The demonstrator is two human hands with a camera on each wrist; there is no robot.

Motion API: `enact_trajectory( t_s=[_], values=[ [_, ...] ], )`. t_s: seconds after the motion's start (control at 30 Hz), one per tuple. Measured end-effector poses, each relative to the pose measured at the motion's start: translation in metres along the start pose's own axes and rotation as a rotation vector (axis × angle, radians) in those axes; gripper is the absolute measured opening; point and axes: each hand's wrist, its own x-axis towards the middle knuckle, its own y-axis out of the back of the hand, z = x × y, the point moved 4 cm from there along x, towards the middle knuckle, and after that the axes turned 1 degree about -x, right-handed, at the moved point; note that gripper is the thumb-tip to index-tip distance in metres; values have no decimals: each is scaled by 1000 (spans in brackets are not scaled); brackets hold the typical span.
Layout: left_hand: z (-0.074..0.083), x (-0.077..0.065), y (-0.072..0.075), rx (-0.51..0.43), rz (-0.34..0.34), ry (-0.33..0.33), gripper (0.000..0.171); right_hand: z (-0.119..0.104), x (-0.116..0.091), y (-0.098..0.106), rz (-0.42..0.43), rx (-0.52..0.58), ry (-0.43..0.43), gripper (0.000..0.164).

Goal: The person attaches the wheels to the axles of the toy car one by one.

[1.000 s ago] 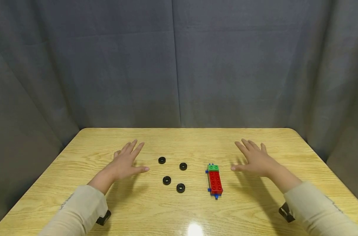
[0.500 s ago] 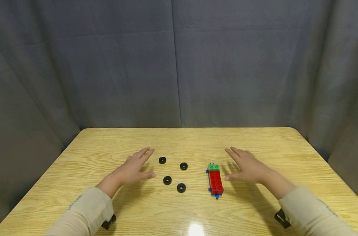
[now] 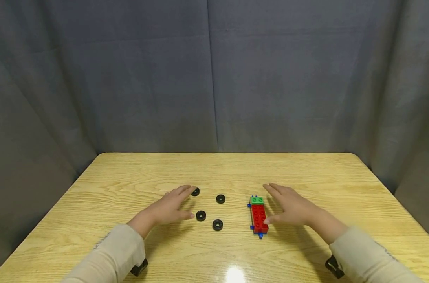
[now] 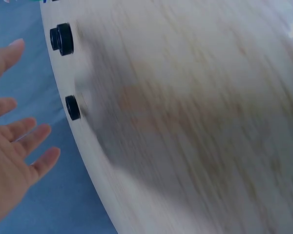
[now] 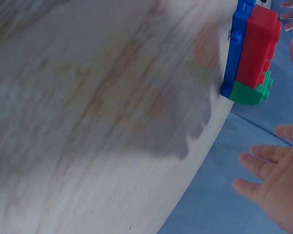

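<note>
My left hand (image 3: 170,206) hovers over the table beside several small black toy wheels, fingers spread and holding nothing. Its fingertips partly cover the far left wheel (image 3: 196,192), and its thumb is close to the near left wheel (image 3: 200,215). Two more wheels lie to the right, one farther back (image 3: 220,199) and one nearer (image 3: 217,225). My right hand (image 3: 294,208) is held, fingers extended, just right of a toy brick car body (image 3: 259,218). That body has red and green bricks on a blue base with axle stubs. In the right wrist view, the hand (image 5: 278,180) is apart from it.
The wooden table (image 3: 129,169) ends at a back edge in front of a grey curtain (image 3: 158,86). A black wrist device (image 3: 139,268) shows below the left cuff, another (image 3: 334,267) below the right cuff.
Both hands have moved inward and slightly nearer the person, the left toward the wheels and the right toward the toy car body. The wheels and the body stay in place.
</note>
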Motion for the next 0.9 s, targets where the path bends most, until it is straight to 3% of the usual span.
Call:
enact_trajectory(
  t_s=[0.43, 0.9],
  values=[
    [9, 9, -7, 17, -78, -26, 66, -8, 3, -7, -50, 5, 15, 97],
    [15, 17, -16, 41, -110, -138, 49, -11, 4, -12, -113, 0, 41, 102]
  ],
)
